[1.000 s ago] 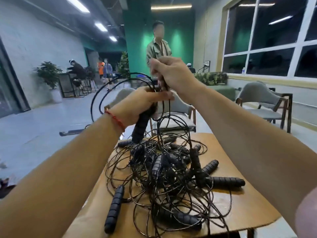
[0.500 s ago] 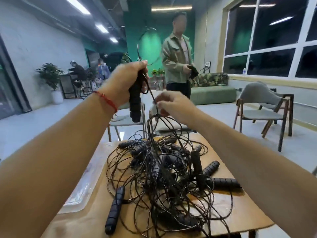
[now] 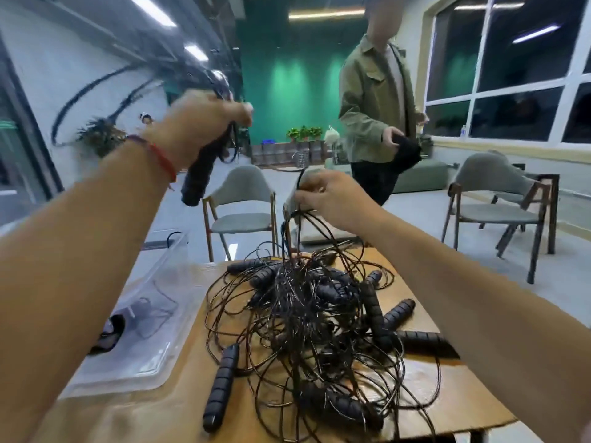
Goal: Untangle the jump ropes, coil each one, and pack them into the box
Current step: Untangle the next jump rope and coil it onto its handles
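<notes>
A tangled heap of black jump ropes [image 3: 319, 321] with ribbed black handles lies on the wooden table [image 3: 447, 407]. My left hand [image 3: 204, 123] is raised above and left of the heap, gripping one black handle [image 3: 200, 174] with blurred loops of cord swinging up to the left. My right hand [image 3: 329, 196] is lower, just above the heap, pinching thin cords that run down into the tangle. A clear plastic box [image 3: 150, 302] sits at the table's left side, with something dark inside it, mostly hidden by my left arm.
A person in a green jacket [image 3: 374, 100] stands beyond the table, holding a dark object. Grey chairs stand behind the table [image 3: 243, 203] and to the right [image 3: 492, 193]. One loose handle [image 3: 222, 385] lies near the table's front edge.
My left hand has lifted the handle higher and to the left, whipping the cord loops leftward. My right hand has dropped from above to just over the heap. The standing person has come closer.
</notes>
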{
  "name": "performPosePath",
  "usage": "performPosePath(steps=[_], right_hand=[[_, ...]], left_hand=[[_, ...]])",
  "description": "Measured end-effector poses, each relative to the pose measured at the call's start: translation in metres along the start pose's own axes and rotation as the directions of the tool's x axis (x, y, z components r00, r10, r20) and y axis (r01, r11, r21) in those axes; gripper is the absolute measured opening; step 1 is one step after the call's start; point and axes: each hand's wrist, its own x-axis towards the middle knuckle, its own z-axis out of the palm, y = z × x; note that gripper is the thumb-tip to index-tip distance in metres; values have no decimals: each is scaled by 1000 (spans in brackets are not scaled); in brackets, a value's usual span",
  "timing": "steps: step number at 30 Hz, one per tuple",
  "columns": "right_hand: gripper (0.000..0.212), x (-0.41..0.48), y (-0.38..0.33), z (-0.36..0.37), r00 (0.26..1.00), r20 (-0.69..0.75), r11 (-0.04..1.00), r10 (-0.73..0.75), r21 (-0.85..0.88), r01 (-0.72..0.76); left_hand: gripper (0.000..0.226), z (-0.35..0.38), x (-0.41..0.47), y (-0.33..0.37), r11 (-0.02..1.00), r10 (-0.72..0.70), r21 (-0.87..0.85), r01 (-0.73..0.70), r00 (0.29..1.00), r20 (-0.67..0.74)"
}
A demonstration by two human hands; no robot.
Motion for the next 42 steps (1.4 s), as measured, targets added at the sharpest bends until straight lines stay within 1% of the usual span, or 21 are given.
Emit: performPosePath(steps=[3, 5, 7, 8, 11, 14, 15, 17, 19, 21, 25, 28, 30, 32, 33, 34, 36, 38, 40, 41, 42], right_hand=[[24, 21, -6, -7, 999, -42, 1000, -2, -24, 1], [16, 32, -13, -13, 996, -81, 999, -42, 0, 42], [16, 41, -23, -20, 987, -138, 996, -87, -12, 87], [18, 45, -28, -24, 982, -168, 996, -91, -25, 88], [20, 52, -38, -30, 974, -198, 994, -107, -46, 99], [23, 53, -40, -32, 970, -235, 997, -65, 28, 73], [24, 52, -39, -33, 971, -236, 997, -46, 53, 60], [24, 50, -37, -32, 985, -172, 978, 24, 206, 12], [23, 46, -34, -35, 993, -80, 941, 91, 334, -59], [21, 46, -28, -37, 992, -55, 949, 111, 302, -90], [25, 49, -11, -32, 989, -134, 997, 55, 63, -46], [24, 50, 8, -25, 982, -150, 993, 112, 66, -103], [21, 49, 23, -24, 973, -179, 988, 143, 82, -130], [24, 46, 36, -27, 965, -198, 982, 170, 115, -149], [24, 43, 39, -28, 966, -188, 979, 179, 131, -156], [23, 40, 38, -29, 968, -168, 975, 186, 154, -161], [20, 38, 34, -29, 976, -135, 969, 172, 202, -143], [19, 35, 28, -29, 979, -140, 973, 147, 198, -118], [23, 35, 22, -29, 986, -128, 978, 108, 193, -82], [27, 35, 19, -29, 988, -127, 977, 93, 204, -66], [30, 37, 14, -29, 989, -132, 973, 73, 226, -42]], left_hand=[[41, 32, -49, 17, 987, 14, 157, -41, 986, 169], [44, 46, -58, 9, 990, 42, 125, -71, 975, 218], [45, 56, -52, 5, 998, 39, 45, -50, 976, 213], [40, 59, -47, 2, 999, 31, 10, -34, 982, 185], [31, 73, -47, -4, 999, 21, 21, -25, 984, 178], [39, 81, -44, -16, 985, -55, 172, 17, 973, 222], [40, 84, -45, -22, 983, -97, 176, 52, 962, 256], [38, 90, -47, -33, 988, -135, 111, 105, 940, 312], [33, 96, -50, -41, 981, -181, 123, 149, 930, 320], [27, 100, -52, -50, 969, -223, 171, 178, 929, 296], [27, 108, -58, -65, 955, -293, 148, 259, 906, 305], [18, 109, -64, -73, 946, -316, 27, 323, 903, 291], [9, 106, -69, -81, 915, -362, -62, 398, 881, 305], [9, 107, -74, -89, 887, -391, -115, 447, 861, 327], [12, 108, -72, -93, 893, -386, -105, 437, 866, 318], [15, 110, -69, -95, 914, -371, -56, 403, 883, 288], [26, 110, -62, -100, 943, -317, 183, 279, 920, 230], [33, 108, -57, -105, 902, -275, 395, 176, 938, 210], [25, 109, -56, -107, 835, -212, 541, 100, 966, 147], [17, 110, -57, -105, 811, -176, 579, 84, 979, 104], [14, 113, -57, -103, 833, -144, 546, 87, 988, 62]])
